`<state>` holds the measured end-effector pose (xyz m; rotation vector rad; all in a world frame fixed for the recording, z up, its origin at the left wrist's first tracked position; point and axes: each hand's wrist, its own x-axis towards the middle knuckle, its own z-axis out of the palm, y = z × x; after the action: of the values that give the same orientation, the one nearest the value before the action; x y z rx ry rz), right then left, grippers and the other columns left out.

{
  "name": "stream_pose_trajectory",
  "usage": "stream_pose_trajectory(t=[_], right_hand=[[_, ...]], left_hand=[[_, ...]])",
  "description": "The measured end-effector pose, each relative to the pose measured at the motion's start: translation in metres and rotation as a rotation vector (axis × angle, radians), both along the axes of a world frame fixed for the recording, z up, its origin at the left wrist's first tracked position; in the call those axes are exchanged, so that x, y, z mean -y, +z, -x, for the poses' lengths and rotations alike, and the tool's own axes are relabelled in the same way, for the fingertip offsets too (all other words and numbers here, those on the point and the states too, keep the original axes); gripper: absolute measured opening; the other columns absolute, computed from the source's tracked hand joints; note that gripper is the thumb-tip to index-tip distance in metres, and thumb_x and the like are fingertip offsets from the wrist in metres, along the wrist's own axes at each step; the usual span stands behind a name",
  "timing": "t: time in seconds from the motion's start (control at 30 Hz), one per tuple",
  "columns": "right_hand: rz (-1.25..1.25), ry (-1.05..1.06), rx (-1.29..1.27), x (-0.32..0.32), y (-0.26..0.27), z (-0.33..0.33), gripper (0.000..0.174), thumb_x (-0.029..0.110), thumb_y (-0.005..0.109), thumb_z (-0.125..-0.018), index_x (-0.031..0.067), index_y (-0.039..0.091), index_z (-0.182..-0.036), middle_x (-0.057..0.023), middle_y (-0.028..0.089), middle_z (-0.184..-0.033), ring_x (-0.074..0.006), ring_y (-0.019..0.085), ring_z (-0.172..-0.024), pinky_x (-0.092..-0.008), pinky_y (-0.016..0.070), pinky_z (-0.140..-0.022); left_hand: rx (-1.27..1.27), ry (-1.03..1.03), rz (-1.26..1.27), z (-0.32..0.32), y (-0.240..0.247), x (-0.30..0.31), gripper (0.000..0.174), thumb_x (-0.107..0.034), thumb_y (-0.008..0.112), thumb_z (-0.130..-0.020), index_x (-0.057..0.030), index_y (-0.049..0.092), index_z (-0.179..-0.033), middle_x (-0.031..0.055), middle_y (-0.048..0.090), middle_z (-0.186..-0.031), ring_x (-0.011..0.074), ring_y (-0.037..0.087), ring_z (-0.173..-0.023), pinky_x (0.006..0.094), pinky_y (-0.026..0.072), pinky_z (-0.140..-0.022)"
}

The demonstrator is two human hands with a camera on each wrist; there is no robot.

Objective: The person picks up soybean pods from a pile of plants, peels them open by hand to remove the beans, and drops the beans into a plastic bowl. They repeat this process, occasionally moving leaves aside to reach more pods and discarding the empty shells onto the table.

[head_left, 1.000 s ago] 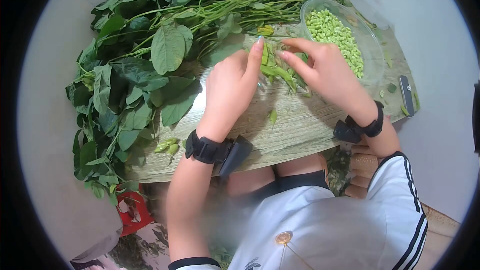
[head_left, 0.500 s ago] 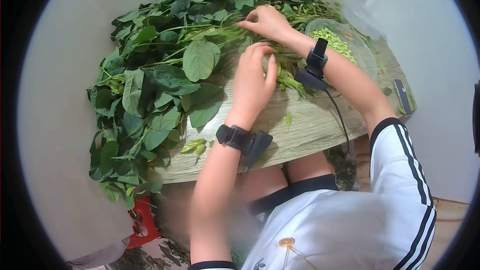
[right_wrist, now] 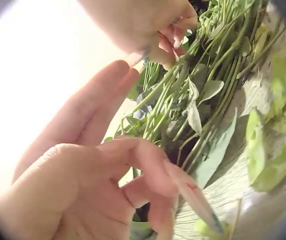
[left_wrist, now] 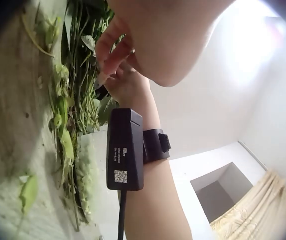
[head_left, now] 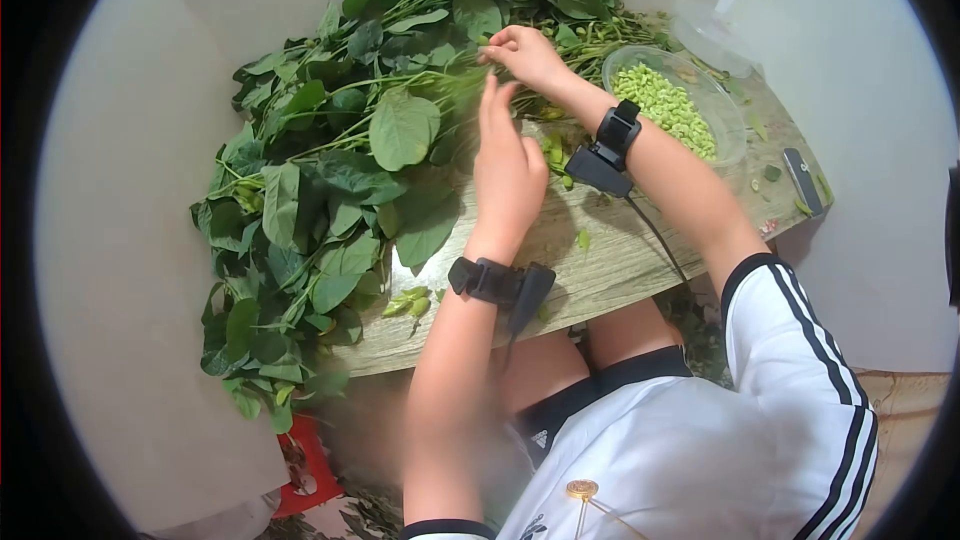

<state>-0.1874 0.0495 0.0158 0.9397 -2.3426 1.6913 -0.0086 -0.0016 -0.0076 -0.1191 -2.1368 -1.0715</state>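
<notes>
Leafy bean plants [head_left: 400, 130] lie heaped across the back and left of the table, stems toward the right. My right hand [head_left: 530, 55] reaches over them, curled, with thumb and fingertips pinching at a green bean plant stem [right_wrist: 203, 42]; the pinch is partly hidden. Just in front of it is my left hand [head_left: 510, 175], its index and middle fingers [right_wrist: 90, 107] extended toward the same stems. In the right wrist view the left thumb stands out above the table. Loose green pods [head_left: 555, 152] lie beside the left hand; split pods [right_wrist: 255, 145] show in the right wrist view.
A clear plastic bowl [head_left: 735, 130] of shelled green beans [head_left: 665, 105] stands at the right, behind the right forearm. A dark phone-like object [head_left: 801, 181] lies at the right edge. Several pods [head_left: 408, 302] are near the front left edge. A red object [head_left: 308, 470] is below the table.
The right hand has moved from the loose pods up and left to the stems. The left hand has followed, its fingers now stretched toward the stems. The head view has shifted slightly.
</notes>
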Motion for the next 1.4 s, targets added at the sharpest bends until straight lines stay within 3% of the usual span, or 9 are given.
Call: stream_pose_trajectory(t=[0.2,0.5,0.63,0.7,0.73,0.87,1.03,1.27,1.4], right_hand=[[0.188,0.098,0.456,-0.008,-0.003,-0.015,0.024,0.023,0.058,-0.096,0.0014,0.067,-0.102,-0.0017,0.07,-0.087,-0.0055,0.049,-0.059,-0.0212,0.0421,-0.054],[0.679,0.223,0.833,-0.02,-0.003,-0.024,0.033,0.031,0.049,-0.102,0.0051,0.062,-0.117,0.0067,0.051,-0.069,-0.0052,0.042,-0.062,-0.0229,0.0415,-0.062],[0.34,0.27,0.413,-0.031,0.036,-0.041,0.034,0.027,0.05,-0.102,0.0013,0.063,-0.119,0.006,0.053,-0.068,-0.0042,0.051,-0.063,-0.0221,0.0451,-0.064],[0.213,0.254,0.326,-0.047,0.051,-0.057,0.03,0.023,0.054,-0.099,0.0055,0.065,-0.12,0.0032,0.06,-0.073,-0.006,0.056,-0.065,-0.0224,0.047,-0.065],[-0.002,0.236,0.127,-0.058,0.056,-0.069,0.028,0.019,0.055,-0.098,0.0082,0.064,-0.122,0.0009,0.063,-0.076,-0.0074,0.057,-0.066,-0.0232,0.0477,-0.066],[-0.238,0.283,-0.347,-0.098,0.041,-0.111,0.041,0.006,0.058,-0.092,0.0133,0.057,-0.132,-0.0076,0.069,-0.083,-0.0141,0.062,-0.071,-0.0277,0.0502,-0.069],[-0.251,0.32,-0.176,-0.127,0.038,-0.124,0.05,0.009,0.061,-0.09,0.0093,0.044,-0.137,-0.0134,0.066,-0.079,-0.024,0.065,-0.069,-0.0334,0.0497,-0.065],[-0.408,0.318,-0.268,-0.144,0.017,-0.113,0.022,0.015,0.067,-0.087,0.0026,0.059,-0.104,-0.011,0.064,-0.085,-0.0286,0.064,-0.073,-0.0352,0.049,-0.064],[-0.189,0.344,-0.366,-0.146,0.011,-0.119,0.021,0.016,0.072,-0.083,0.0015,0.061,-0.094,-0.0107,0.061,-0.081,-0.0296,0.06,-0.071,-0.0353,0.0471,-0.061]], left_hand=[[0.263,-0.223,-0.265,0.025,-0.004,0.012,0.082,0.001,0.041,-0.084,-0.0095,-0.001,-0.154,0.0177,0.066,-0.098,0.0171,0.065,-0.066,0.0302,0.0541,-0.062],[0.632,-0.305,-0.497,0.025,-0.005,0.019,0.084,-0.003,0.043,-0.088,-0.0138,-0.009,-0.154,0.0174,0.065,-0.092,0.0182,0.067,-0.066,0.028,0.053,-0.049],[0.536,-0.268,-0.462,0.02,-0.003,0.018,0.075,-0.006,0.044,-0.092,-0.01,0.001,-0.154,0.0183,0.064,-0.104,0.0152,0.066,-0.063,0.0239,0.049,-0.043],[0.117,-0.219,-0.634,0.015,0.007,0.013,0.062,-0.015,0.051,-0.096,-0.0043,0.02,-0.149,0.015,0.063,-0.107,0.014,0.061,-0.055,0.0219,0.045,-0.039],[0.004,-0.124,-0.692,0.009,0.017,0.003,0.038,-0.031,0.05,-0.1,-0.0018,0.045,-0.123,0.0087,0.063,-0.099,0.0101,0.055,-0.048,0.0192,0.0381,-0.035],[0.579,-0.43,-0.695,-0.008,0.032,0.009,0.049,-0.05,0.037,-0.101,-0.0092,0.05,-0.079,-0.0004,0.051,-0.061,0.0057,0.048,-0.042,0.0185,0.0287,-0.033],[0.592,-0.666,-0.77,-0.013,0.026,-0.013,0.044,-0.044,0.04,-0.103,-0.0078,0.052,-0.08,-0.0013,0.044,-0.055,0.0079,0.044,-0.038,0.0206,0.0307,-0.035],[0.653,-0.659,-0.832,-0.016,0.016,-0.018,0.039,-0.037,0.037,-0.104,-0.0048,0.052,-0.087,0.0006,0.045,-0.058,0.0094,0.044,-0.04,0.0221,0.0338,-0.036],[0.741,-0.723,-0.928,-0.017,0.011,-0.021,0.039,-0.036,0.038,-0.104,-0.0035,0.053,-0.089,0.0007,0.046,-0.059,0.0097,0.043,-0.04,0.0222,0.0341,-0.036]])
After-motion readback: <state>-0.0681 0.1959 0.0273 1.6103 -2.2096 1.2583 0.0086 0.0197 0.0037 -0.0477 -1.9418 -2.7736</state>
